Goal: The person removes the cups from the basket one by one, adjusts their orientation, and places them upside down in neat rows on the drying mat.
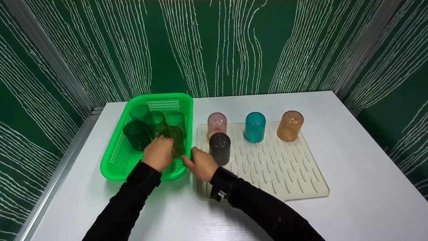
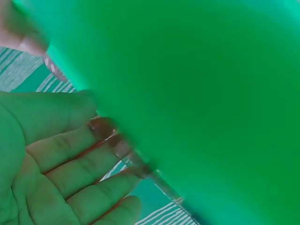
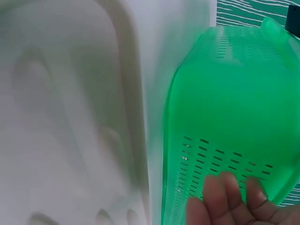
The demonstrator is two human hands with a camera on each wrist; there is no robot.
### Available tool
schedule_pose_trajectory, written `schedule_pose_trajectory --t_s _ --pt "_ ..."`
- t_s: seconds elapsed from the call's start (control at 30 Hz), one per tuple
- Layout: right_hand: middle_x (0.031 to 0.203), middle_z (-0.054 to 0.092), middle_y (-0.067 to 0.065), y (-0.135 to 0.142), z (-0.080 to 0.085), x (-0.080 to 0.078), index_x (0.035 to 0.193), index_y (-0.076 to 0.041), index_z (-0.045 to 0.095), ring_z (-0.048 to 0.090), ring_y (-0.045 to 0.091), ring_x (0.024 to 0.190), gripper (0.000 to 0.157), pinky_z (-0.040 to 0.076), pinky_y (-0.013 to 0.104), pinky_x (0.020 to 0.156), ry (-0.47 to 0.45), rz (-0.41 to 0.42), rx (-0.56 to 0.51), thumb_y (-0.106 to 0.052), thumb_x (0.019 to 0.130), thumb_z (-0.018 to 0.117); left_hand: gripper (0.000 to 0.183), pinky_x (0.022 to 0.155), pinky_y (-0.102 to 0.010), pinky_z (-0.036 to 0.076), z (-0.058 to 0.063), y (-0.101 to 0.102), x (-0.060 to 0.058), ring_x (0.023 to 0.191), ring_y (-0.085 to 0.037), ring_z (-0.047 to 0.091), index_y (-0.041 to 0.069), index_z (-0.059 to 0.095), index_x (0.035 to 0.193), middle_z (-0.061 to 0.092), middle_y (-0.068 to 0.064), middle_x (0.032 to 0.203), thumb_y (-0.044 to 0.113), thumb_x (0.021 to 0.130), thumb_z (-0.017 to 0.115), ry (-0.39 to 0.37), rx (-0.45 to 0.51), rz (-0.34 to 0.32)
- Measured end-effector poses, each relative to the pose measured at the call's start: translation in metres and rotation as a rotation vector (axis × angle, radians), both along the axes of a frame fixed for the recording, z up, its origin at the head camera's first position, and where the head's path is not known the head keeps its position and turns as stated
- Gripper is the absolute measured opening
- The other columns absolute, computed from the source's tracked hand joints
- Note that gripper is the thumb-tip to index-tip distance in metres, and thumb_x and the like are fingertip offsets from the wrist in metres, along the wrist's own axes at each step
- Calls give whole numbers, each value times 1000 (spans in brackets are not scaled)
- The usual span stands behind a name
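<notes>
My left hand [image 1: 158, 153] reaches into a green plastic basket [image 1: 113, 169], next to an amber glass [image 1: 176, 140]. In the left wrist view its fingers [image 2: 79, 164] are extended, the tips right at a clear brownish edge, while blurred green fills much of that view. My right hand [image 1: 202, 164] is at the right side of the basket, thumb near the rim. The right wrist view shows its fingers [image 3: 229, 199] loosely bent in front of the slotted basket wall, holding nothing. Several other tumblers stand in the basket, among them a dark one [image 1: 137, 135].
A cream draining mat [image 1: 277, 174] lies right of the basket on the white table [image 1: 354, 187]. Upside down on it stand a pink glass [image 1: 217, 122], a dark grey glass [image 1: 220, 150], a blue glass [image 1: 255, 128] and an orange glass [image 1: 290, 126]. Green patterned panels surround the table.
</notes>
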State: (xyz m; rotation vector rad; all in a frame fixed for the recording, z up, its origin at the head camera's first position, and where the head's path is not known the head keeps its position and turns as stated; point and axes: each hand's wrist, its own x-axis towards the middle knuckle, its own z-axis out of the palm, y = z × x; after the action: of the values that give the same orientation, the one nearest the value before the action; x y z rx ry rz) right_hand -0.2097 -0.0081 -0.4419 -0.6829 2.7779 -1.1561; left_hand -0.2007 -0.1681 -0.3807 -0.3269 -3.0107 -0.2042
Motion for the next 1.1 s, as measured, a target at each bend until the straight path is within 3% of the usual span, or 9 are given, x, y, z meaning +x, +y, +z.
schedule_pose_trajectory --t_s 0.1,0.2,0.27,0.77,1.1 --pt "74 45 -2 0 -3 0 93 -7 51 46 14 65 26 39 27 61 -23 15 -40 -31 103 47 16 78 -48 57 -1 1 1 93 -37 68 1 71 105 72 -20 94 1 93 62 31 -15 18" --pt "73 44 -3 -1 -3 0 93 -7 50 45 13 64 25 38 26 61 -45 26 -69 -30 103 46 13 59 -43 55 -1 -1 3 68 -33 65 4 73 97 69 -18 79 -1 92 61 54 -15 31" --pt "72 43 -3 -1 -3 -1 92 -7 49 44 13 62 25 36 26 60 -56 29 -80 -29 103 46 14 54 -43 54 2 -3 3 63 -32 64 4 73 92 68 -17 75 -2 92 61 60 -8 37" --pt "72 43 -3 0 -3 -3 91 -7 49 44 13 63 25 36 26 60 -59 23 -71 -28 103 47 20 63 -45 56 15 -11 -5 77 -34 69 3 74 101 73 -18 94 -2 94 56 -6 57 42" --pt "72 43 -4 -2 -5 -3 88 -9 48 44 12 63 25 37 25 59 -57 18 -60 -30 102 47 16 67 -46 57 16 -13 -6 81 -34 70 3 74 99 74 -17 94 0 94 59 -4 74 45"
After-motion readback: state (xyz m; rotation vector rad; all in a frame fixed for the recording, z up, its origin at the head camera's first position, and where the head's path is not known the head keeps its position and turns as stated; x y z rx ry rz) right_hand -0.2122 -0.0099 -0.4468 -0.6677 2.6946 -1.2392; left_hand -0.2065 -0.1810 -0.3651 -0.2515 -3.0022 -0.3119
